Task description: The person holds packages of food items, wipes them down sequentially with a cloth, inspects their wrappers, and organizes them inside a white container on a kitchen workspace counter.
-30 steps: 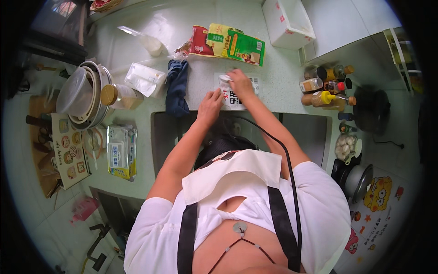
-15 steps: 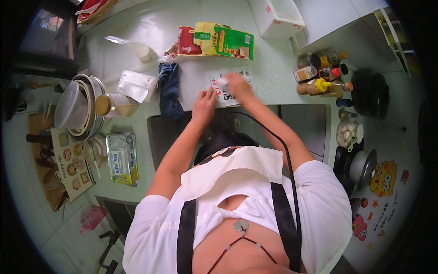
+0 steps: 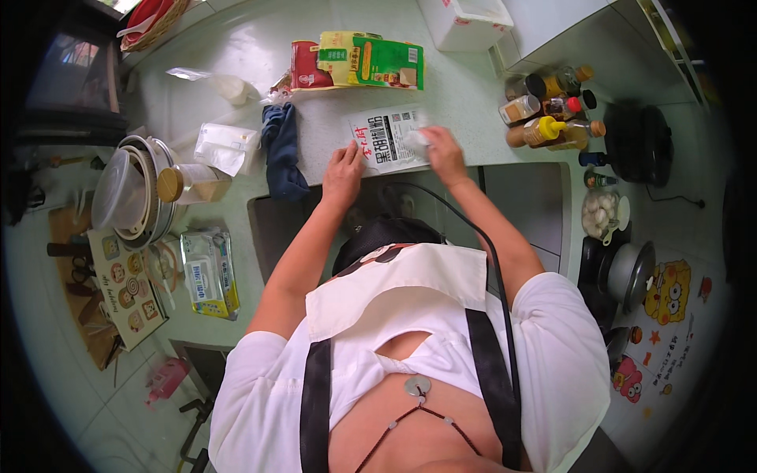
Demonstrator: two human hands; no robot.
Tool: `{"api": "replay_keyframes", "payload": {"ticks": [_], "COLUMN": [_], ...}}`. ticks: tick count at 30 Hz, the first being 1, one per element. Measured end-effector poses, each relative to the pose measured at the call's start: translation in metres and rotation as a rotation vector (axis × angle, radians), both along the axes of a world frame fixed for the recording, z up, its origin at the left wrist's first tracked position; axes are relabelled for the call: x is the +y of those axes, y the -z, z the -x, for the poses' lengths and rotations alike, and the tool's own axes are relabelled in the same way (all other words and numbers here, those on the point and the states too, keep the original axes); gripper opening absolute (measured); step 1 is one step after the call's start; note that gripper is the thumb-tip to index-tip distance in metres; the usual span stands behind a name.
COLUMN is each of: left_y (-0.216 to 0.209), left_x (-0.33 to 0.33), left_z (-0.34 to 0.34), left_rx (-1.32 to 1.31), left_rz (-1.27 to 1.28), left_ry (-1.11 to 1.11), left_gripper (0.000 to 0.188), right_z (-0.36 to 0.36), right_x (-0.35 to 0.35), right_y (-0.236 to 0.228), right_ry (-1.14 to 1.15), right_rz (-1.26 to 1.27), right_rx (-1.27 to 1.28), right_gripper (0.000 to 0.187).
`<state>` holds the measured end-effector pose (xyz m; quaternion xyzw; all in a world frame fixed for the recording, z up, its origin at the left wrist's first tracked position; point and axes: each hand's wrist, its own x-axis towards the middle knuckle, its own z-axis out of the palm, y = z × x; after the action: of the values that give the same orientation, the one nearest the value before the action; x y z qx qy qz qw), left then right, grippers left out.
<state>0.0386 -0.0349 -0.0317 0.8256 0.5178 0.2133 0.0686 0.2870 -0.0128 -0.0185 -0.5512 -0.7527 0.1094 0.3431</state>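
Note:
A flat white packet [image 3: 386,146] with black and red print lies on the counter in front of me, close to its front edge. The stretched fingers of my left hand [image 3: 342,173] rest against the packet's left edge. My right hand [image 3: 445,156] is closed round a crumpled white tissue [image 3: 415,142], which touches the packet's right side. Behind the packet stands a green and yellow food pouch [image 3: 378,61] with a red pouch [image 3: 311,66] beside it. To the left of the packet lies a dark blue cloth [image 3: 282,150].
Left of the cloth are a white tissue pack [image 3: 225,147], a lidded jar [image 3: 193,183], stacked bowls [image 3: 126,189] and a wipes pack [image 3: 210,272]. Several seasoning bottles [image 3: 544,130] stand to the right. A white box [image 3: 465,24] is at the back. The sink [image 3: 512,201] opens below my forearms.
My right hand has moved right and toward me with the tissue, from across the packet to its right side, so more print shows. My left hand stays at the left edge.

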Motion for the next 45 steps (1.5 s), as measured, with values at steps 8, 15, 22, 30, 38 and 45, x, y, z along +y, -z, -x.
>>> {"api": "replay_keyframes", "payload": {"ticks": [8,15,22,30,38,45], "left_y": [0.004,-0.003,-0.029,-0.013,-0.021,-0.016], "left_x": [-0.005,0.005,0.039,0.051,0.054,0.050], "left_z": [0.006,0.000,-0.020,-0.010,-0.007,-0.008], "left_rx": [0.018,0.084,0.200,0.208,0.237,0.247], "left_rz": [-0.023,-0.053,0.286,0.426,0.497,0.461], "left_ry": [-0.001,0.004,-0.070,-0.113,-0.072,-0.089], "left_gripper": [0.041,0.031,0.055,0.079,0.092,0.102], "right_z": [0.001,-0.060,0.022,0.005,-0.057,0.028], "right_x": [-0.032,-0.017,0.052,0.026,-0.006,0.016], "right_y": [0.009,0.023,-0.002,0.015,0.001,0.014], "right_ry": [-0.233,0.197,-0.121,-0.374,-0.321,-0.528], "right_rz": [-0.023,0.151,0.085,0.107,0.254,0.117], "right_rx": [-0.146,0.000,-0.009,-0.182,-0.068,0.022], "right_gripper": [0.027,0.032,0.028,0.030,0.036,0.039]}}
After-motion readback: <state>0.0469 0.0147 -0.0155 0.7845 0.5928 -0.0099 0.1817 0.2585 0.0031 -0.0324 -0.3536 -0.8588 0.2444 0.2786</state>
